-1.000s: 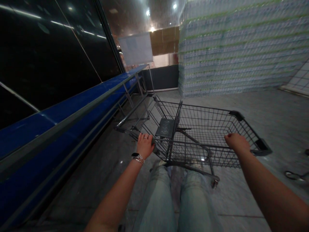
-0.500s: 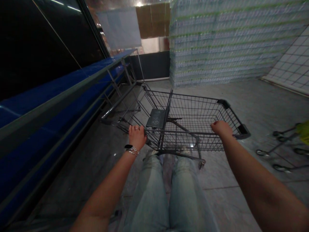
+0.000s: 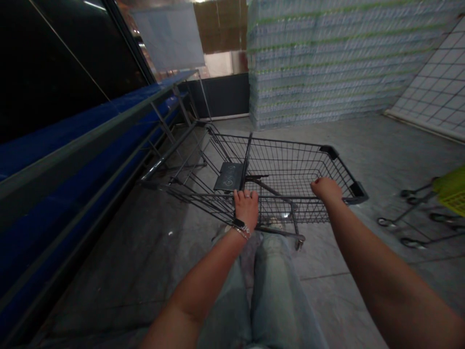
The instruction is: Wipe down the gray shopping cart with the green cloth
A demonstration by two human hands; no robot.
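Observation:
A dark wire shopping cart (image 3: 290,155) stands sideways before me, its handle end to the left and its black-cornered front to the right. My left hand (image 3: 247,206), wearing a ring, a watch and a bracelet, has its fingers curled over the near top rail beside the child seat. My right hand (image 3: 327,189) is closed round the same rail nearer the front end. The grey child-seat flap (image 3: 229,175) lies folded down behind the divider. Inside the basket I see only bare wire.
At the left runs a long blue-topped metal counter (image 3: 87,116). Tall wrapped stacks of bottles (image 3: 327,68) stand at the back. A yellow-green cart (image 3: 450,189) on black wheels is at the right edge, with a white wire-grid panel (image 3: 432,82) behind it.
My left hand has shifted right along the near rail, from near the handle end to beside the divider. My right hand keeps its hold; the view has shifted slightly.

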